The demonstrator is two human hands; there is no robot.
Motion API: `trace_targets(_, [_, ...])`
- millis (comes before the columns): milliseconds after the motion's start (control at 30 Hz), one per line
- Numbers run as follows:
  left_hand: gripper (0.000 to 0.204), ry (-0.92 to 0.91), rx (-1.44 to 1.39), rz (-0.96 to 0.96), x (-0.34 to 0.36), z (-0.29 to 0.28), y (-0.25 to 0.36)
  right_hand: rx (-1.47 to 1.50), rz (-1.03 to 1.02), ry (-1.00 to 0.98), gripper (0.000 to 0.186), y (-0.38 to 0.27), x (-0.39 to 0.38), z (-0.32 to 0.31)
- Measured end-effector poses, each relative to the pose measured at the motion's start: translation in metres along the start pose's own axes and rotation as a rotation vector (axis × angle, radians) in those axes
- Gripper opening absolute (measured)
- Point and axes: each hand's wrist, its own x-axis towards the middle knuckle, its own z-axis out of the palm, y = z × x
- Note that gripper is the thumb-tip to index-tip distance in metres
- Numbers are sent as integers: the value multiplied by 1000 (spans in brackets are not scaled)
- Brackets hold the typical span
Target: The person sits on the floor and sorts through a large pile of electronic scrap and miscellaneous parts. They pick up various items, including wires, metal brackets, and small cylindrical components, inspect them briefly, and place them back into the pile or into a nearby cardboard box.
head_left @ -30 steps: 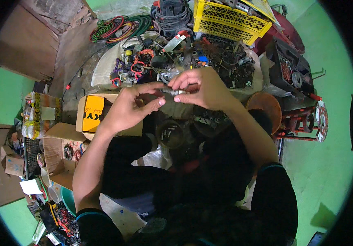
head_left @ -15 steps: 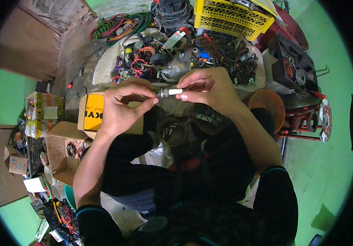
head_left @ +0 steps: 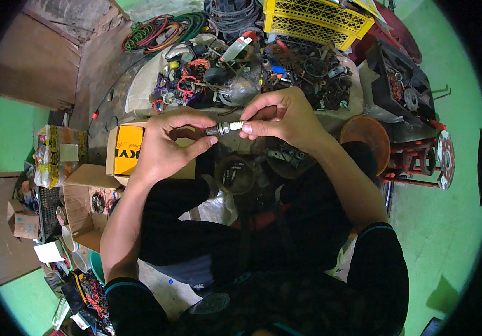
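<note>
Both hands hold 1 small spark plug (head_left: pixel 225 128) level in front of the person, above the lap and just short of the cluttered pile of parts (head_left: pixel 252 73). Left hand (head_left: pixel 165 147) has thumb and fingers pinched tight on the dark metal end; right hand (head_left: pixel 280 117) has fingertips closed on the white end. Plug lies roughly horizontal between the 2 hands, hands near each other but not touching. Behind the hands: tangle of coloured wires (head_left: pixel 188 84), yellow plastic crate (head_left: pixel 314 19) at top, coiled green and red cables (head_left: pixel 160 31) top left. Yellow and black cardboard box (head_left: pixel 124 148) sits just beside the left wrist. Round orange-brown dish (head_left: pixel 367 137) near right forearm. Open brown carton (head_left: pixel 84 204) lower left on the floor.
</note>
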Motion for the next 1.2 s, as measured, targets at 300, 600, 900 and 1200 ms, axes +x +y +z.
trace_targets(300, [22, -336, 291, -217, -3, 6, -12, -334, 55, -290, 9, 33, 6, -6])
trace_targets(600, [25, -577, 447, -126, -7, 14, -30, -1050, 45, -510, 22, 66, 1, 0])
trace_targets(900, [23, -491, 514, -186, -5, 9, -26, -1130, -59, -429, 26, 96, 39, -93])
trace_targets(1200, [22, -449, 573, -176, 2, 5, -32, -1579, 218, 277, 18, 170, 104, -231])
